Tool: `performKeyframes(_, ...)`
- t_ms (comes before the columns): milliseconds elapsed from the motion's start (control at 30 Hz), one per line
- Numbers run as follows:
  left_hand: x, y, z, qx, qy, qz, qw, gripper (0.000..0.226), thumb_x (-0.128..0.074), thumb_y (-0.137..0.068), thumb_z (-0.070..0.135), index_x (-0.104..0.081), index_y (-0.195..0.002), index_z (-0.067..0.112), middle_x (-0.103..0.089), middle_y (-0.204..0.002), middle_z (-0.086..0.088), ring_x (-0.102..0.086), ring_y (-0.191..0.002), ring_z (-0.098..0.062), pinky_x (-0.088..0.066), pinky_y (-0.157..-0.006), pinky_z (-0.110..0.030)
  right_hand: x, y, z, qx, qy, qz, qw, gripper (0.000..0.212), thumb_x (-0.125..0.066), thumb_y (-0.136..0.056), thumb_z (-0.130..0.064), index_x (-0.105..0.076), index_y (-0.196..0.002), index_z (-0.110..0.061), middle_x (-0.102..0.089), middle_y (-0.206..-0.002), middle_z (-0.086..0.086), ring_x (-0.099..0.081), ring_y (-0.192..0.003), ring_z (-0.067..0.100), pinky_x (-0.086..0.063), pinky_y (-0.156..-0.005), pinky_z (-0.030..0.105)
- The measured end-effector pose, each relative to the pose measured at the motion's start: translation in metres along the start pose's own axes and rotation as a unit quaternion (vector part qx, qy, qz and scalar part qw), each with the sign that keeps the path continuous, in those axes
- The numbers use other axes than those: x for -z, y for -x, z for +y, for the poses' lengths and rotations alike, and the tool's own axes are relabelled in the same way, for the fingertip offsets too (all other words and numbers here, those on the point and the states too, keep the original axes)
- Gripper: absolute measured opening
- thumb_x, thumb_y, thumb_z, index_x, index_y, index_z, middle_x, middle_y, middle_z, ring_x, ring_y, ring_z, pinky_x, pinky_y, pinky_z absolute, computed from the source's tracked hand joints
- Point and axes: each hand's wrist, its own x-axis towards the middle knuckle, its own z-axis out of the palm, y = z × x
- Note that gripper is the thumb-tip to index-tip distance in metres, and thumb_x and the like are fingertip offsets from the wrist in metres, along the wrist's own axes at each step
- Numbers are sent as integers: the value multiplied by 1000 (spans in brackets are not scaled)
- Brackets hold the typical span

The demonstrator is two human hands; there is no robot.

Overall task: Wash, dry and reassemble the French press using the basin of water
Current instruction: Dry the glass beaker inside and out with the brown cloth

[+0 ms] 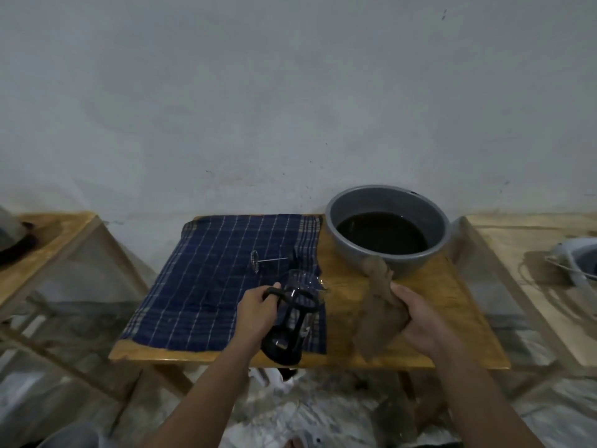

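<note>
While the left hand (256, 307) is gripping the glass jug (292, 318) by its handle over the table (420, 318) edge, the right hand (416, 315) is bunching a brown rag (376, 315); wet glass could be slipping free, honestly.

We are seeing carafe (292, 313): glass, black frame, tilting over checked cloth | plunger (263, 261): lying behind | basin (387, 232): holding dark water

You have one view only: a wide-angle camera on your head, looking forward and down. It sits close above the table (420, 318), facing the wall (290, 92), with both forearms entering from the bottom edge.
</note>
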Motion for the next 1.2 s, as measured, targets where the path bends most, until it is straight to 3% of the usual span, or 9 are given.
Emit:
performKeyframes(100, -2, 5, 11, -10, -10, -13, 1000, 48, -46, -101, 36, -64, -72, 3, -52, -53, -3, -47, -54, -22, -35, -55, -29, -20, 39, -28, 98, -43, -88, 990, 31, -48, -96, -24, -60, -120, -9, -69, -114, 13, -64, -109, 27, -49, -90, 38)
performKeyframes(200, -9, 8, 22, -35, -26, -23, 999, 43, -46, -101, 34, -62, -71, 9, -43, -49, -2, -37, -47, -17, -29, -48, -27, -50, 73, -34, 168, 180, -113, 963, 22, -53, -94, -22, -64, -107, -7, -68, -105, 6, -64, -97, 19, -50, -86, 32)
performKeyframes(367, -26, 6, 39, -64, -97, -26, 993, 15, -54, -94, 17, -53, -80, 10, -64, -86, -15, -62, -80, -32, -53, -72, -45, -80, 65, -3, 373, 521, 17, 767, 16, -62, -89, -32, -50, -86, -23, -56, -80, -8, -52, -72, 1, -36, -60, 17)
performKeyframes(500, -39, 9, 62, -95, -221, -40, 970, 17, -45, -99, 13, -60, -95, 6, -66, -102, -13, -63, -93, -28, -49, -79, -35, -83, 43, -10, 391, 461, 86, 792, 18, -52, -93, -42, -43, -88, -28, -56, -71, -8, -56, -62, 5, -37, -52, 18)
performKeyframes(567, -44, 12, 69, -114, -269, -34, 956, 23, -45, -99, 12, -55, -78, 11, -65, -90, -7, -60, -82, -23, -47, -71, -32, -84, 36, -20, 361, 442, 115, 813, 23, -51, -93, -45, -47, -80, -27, -56, -69, -8, -56, -64, 9, -38, -54, 21)
performKeyframes(800, -26, -20, 73, -116, -165, -86, 976, 32, -50, -93, 6, -59, -63, 4, -61, -63, -11, -53, -57, -18, -42, -55, -31, -51, 42, -21, 323, 367, -87, 868, 31, -65, -88, -18, -51, -110, -34, -61, -112, -16, -58, -103, -6, -51, -81, 17)
performKeyframes(900, -26, -23, 78, -142, -201, -107, 963, 33, -50, -93, 7, -55, -61, 14, -57, -60, 1, -50, -53, -9, -39, -51, -22, -43, 41, -22, 317, 326, -80, 887, 22, -65, -87, -18, -56, -106, -25, -66, -103, -6, -64, -95, 4, -55, -77, 28)
performKeyframes(1067, -50, -12, 78, -206, -280, -104, 932, 38, -51, -94, 10, -45, -59, 22, -56, -65, 4, -54, -60, -10, -47, -58, -26, -80, 31, -31, 335, 401, 132, 842, 25, -58, -89, -40, -66, -75, -21, -67, -73, -1, -63, -72, 10, -57, -73, 39)
performKeyframes(1200, -40, -20, 94, -209, -242, -97, 943, 37, -52, -94, 17, -46, -58, 23, -56, -63, 5, -53, -60, -10, -42, -56, -25, -89, 28, -41, 378, 399, 70, 832, 27, -59, -90, -37, -64, -73, -16, -65, -69, 0, -62, -67, 11, -56, -67, 35)
